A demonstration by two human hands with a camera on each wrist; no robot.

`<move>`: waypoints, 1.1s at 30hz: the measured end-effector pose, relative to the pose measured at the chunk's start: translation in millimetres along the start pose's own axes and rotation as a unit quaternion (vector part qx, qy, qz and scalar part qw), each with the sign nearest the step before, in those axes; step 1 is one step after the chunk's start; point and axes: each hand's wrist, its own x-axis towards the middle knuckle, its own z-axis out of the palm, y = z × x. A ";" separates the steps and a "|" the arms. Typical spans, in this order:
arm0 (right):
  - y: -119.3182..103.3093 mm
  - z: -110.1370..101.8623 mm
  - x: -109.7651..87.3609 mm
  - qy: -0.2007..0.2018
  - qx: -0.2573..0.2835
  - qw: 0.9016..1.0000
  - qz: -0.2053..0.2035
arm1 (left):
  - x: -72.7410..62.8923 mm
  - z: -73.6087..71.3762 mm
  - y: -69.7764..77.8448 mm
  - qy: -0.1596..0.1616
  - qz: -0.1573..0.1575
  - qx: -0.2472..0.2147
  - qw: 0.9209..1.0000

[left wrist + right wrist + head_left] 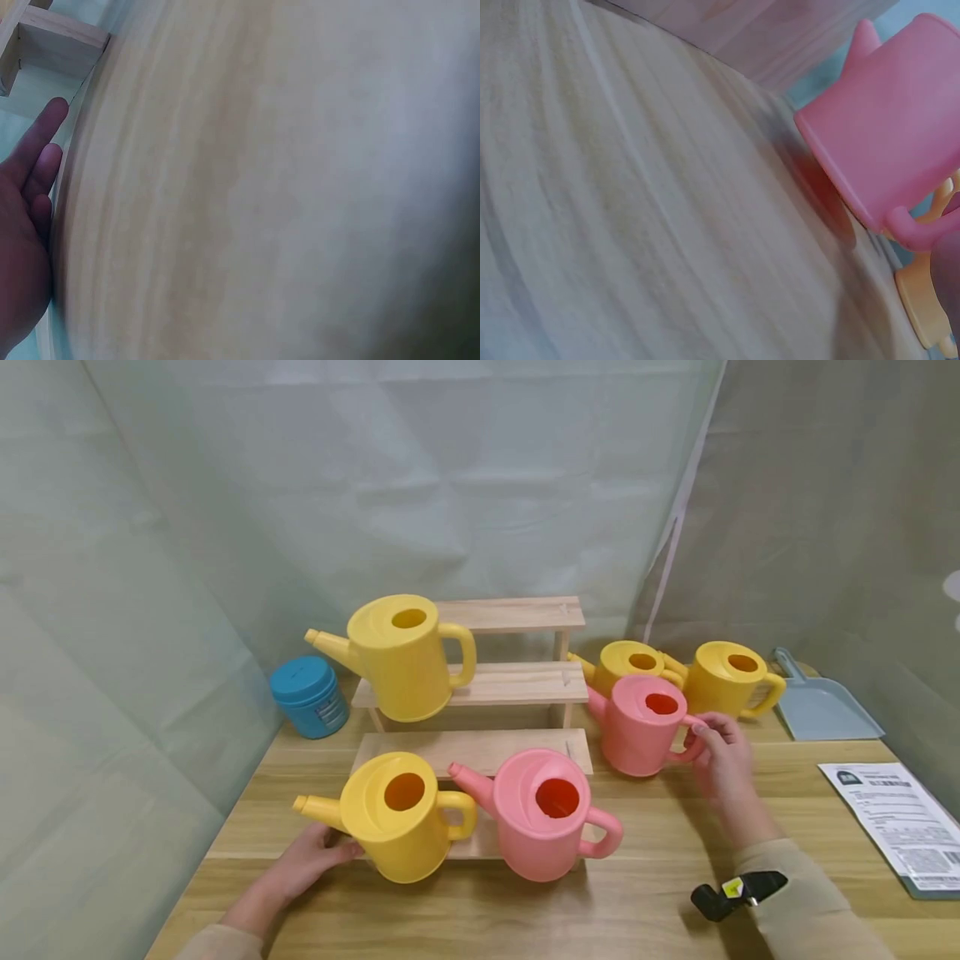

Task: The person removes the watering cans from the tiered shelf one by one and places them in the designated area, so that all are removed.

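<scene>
My right hand [723, 760] grips the handle of a pink watering can [636, 739], also in the right wrist view [892, 120]. Whether its base touches the table cannot be told. Two yellow watering cans stand behind it, one partly hidden [621, 662], the other further right [720, 685]. On a stepped wooden stand [517, 685], one yellow watering can [405, 664] sits higher up. A second yellow watering can [397, 831] and a pink watering can [542, 827] are on the lowest step. My left hand [307, 864] lies beside that lower yellow can, at the stand's left end, its fingers extended.
A blue lidded tub [310, 697] stands left of the stand. At the right are a grey-blue dustpan [828, 708] and a printed sheet [900, 822] on a clipboard. Pale cloth [450, 485] hangs behind the wooden table [637, 902].
</scene>
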 end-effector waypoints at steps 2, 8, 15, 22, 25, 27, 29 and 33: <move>3.1 0.3 -0.6 -0.005 0.007 1.000 -0.006 | 0.0 -0.2 0.7 0.000 0.002 -0.001 1.000; 13.1 2.3 -1.7 -0.020 0.036 0.999 -0.020 | -0.8 -0.9 2.4 -0.003 -0.001 -0.004 1.000; 19.5 2.8 -2.8 -0.023 0.041 0.998 -0.036 | -0.9 -1.1 1.8 -0.005 0.000 -0.007 1.000; 18.0 4.6 -1.9 -0.010 -0.003 1.000 -0.018 | 0.1 -0.7 0.4 -0.006 0.001 -0.008 1.000; 17.9 3.9 -1.2 -0.014 -0.006 1.000 -0.011 | 0.1 -0.2 1.1 -0.005 0.001 -0.010 1.000; 18.0 2.8 -0.9 -0.022 -0.002 1.000 -0.012 | 0.2 0.2 2.0 -0.004 0.001 -0.013 1.000; 18.1 2.3 -0.4 -0.030 0.006 0.999 -0.016 | -0.1 0.1 2.6 -0.004 0.002 -0.015 1.000; 11.0 2.5 -0.4 -0.011 -0.020 1.000 0.009 | -0.4 -0.6 3.0 -0.004 0.000 -0.010 1.000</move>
